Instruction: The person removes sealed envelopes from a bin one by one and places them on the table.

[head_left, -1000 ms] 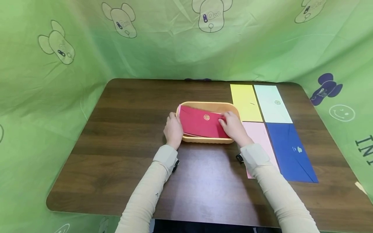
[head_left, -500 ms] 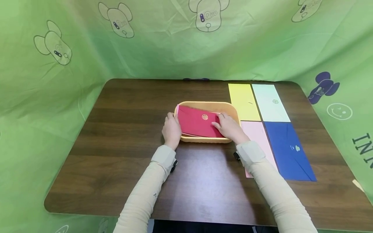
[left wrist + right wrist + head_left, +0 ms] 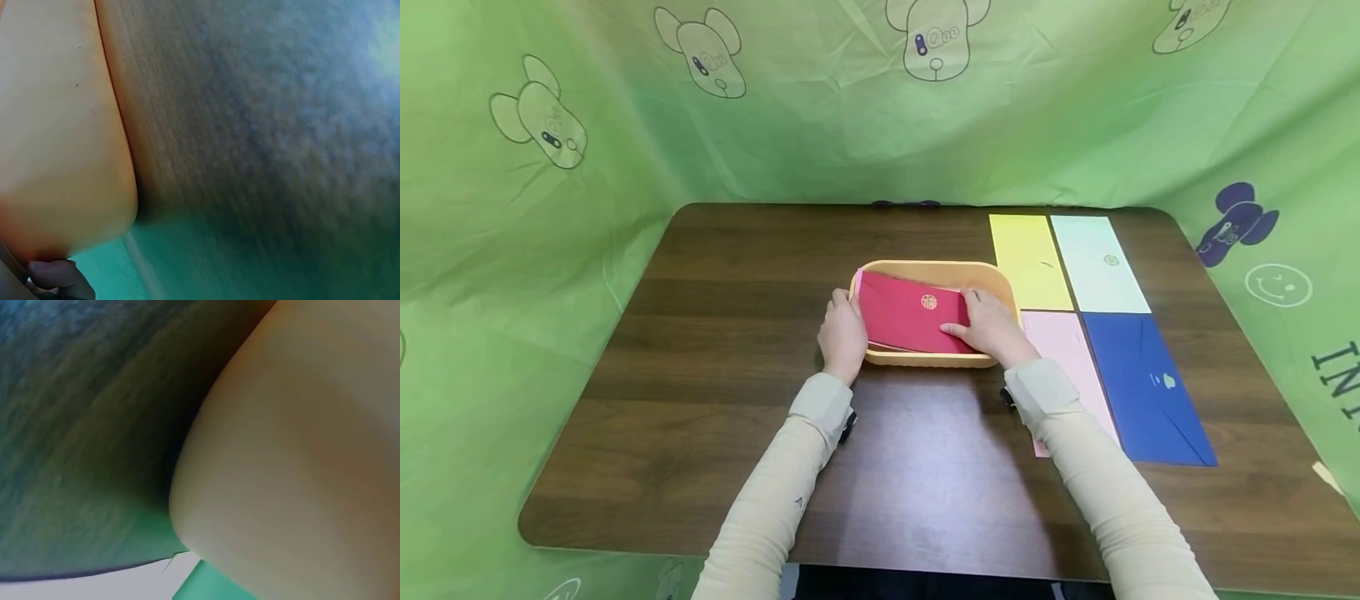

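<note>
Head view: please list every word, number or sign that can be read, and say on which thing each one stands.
"IN": large dark letters on the green cloth at the right edge, cut off by the frame.
Gold round emblem on the red envelope: a sign, too small to read.
Small marks on the pale green envelope and the blue envelope: too small to read.
Small letters on the bear prints of the cloth: blurred.
Wrist views: no text.

The head view looks forward and down from the near edge of the table (image 3: 715,333), taking in every edge; the left wrist view sits very close against the tray (image 3: 56,125) wall; the right wrist view likewise, blurred; all three share tray (image 3: 936,271) and tabletop.
</note>
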